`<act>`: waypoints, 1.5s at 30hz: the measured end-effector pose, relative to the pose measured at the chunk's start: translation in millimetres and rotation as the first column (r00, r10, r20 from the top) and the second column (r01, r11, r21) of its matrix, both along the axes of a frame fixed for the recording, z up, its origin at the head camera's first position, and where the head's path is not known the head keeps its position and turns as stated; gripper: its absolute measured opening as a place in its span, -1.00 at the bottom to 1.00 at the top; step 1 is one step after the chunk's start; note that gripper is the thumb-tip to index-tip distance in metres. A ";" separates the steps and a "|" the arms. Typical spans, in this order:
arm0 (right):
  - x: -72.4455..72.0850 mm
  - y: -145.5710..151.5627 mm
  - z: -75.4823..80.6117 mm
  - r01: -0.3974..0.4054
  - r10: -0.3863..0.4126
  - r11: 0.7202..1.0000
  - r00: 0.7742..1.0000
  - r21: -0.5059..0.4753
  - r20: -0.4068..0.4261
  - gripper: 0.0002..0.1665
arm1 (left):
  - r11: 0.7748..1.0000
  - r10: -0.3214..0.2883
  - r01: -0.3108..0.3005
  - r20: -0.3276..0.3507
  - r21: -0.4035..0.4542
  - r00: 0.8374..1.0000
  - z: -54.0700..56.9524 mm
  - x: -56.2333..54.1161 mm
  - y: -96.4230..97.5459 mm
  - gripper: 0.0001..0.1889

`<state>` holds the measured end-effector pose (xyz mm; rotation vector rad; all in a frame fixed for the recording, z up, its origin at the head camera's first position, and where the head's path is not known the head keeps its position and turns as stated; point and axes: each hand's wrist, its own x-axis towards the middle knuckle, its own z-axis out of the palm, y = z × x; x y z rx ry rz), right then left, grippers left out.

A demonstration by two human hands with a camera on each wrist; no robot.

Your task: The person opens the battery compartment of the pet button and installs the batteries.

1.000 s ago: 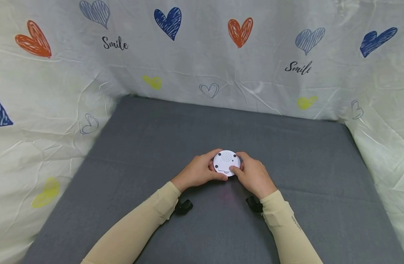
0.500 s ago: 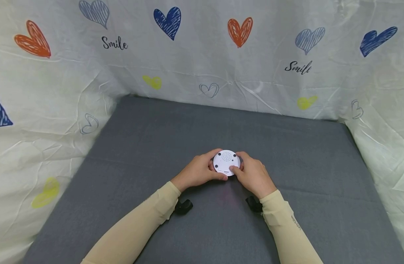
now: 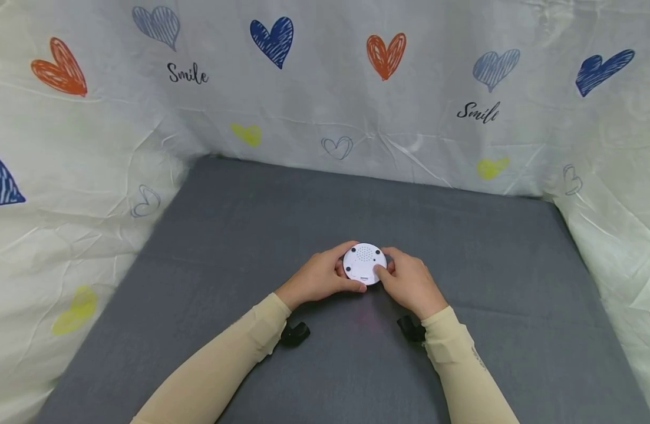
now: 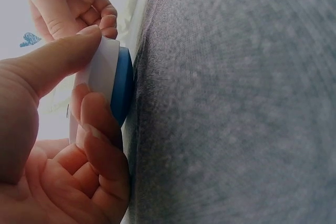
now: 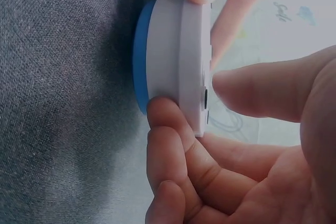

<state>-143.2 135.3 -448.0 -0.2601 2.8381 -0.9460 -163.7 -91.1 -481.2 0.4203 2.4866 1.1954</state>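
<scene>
A round white plastic device (image 3: 362,263) lies back side up between both hands, low over the grey cloth. Its back shows a cluster of speaker holes, small dark feet and a battery cover outline near the lower edge. The wrist views reveal a blue face (image 5: 139,59) on its underside. My left hand (image 3: 323,274) grips the left side, thumb along the near edge and fingers curled under. On the right, my right hand (image 3: 412,281) holds the rim with curled fingers, its thumb (image 5: 257,90) at the back by the cover.
Grey cloth (image 3: 282,212) covers the table. White sheeting (image 3: 314,94) with printed hearts and "Smile" lettering hangs behind and along both sides. Black wrist mounts (image 3: 295,334) sit under the beige sleeves (image 3: 224,359).
The battery cover stood out with visible gaps a second ago; now it looks flush with the back. The right thumb has shifted slightly right. The left hand keeps its hold.
</scene>
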 end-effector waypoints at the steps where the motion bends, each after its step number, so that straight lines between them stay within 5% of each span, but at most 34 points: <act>1: -0.2 -0.3 0.0 0.003 -0.003 1.000 1.000 -0.002 0.002 -0.43 | 1.000 0.001 -0.001 0.001 0.009 1.000 -0.3 -0.1 -0.4 0.04; 11: -2.0 1.1 -0.4 0.042 -0.047 0.996 0.996 -0.074 -0.077 -0.46 | 0.997 0.062 -0.058 -0.066 0.057 0.996 5.0 3.0 -1.2 -0.09; 19: -1.5 4.0 3.6 0.089 -0.097 0.989 0.994 -0.121 -0.059 -0.42 | 0.998 0.015 -0.006 -0.143 0.064 0.990 9.8 7.3 3.4 -0.13; 31: 1.6 2.1 8.1 0.149 -0.167 0.970 0.983 -0.191 -0.081 -0.52 | 0.988 0.064 -0.049 -0.098 0.149 0.993 13.1 10.0 5.8 -0.29; 45: 0.2 2.7 4.7 0.122 -0.127 0.973 0.992 -0.196 -0.016 -0.53 | 1.000 -0.013 0.010 -0.149 -0.020 0.989 12.5 8.5 -0.6 -0.55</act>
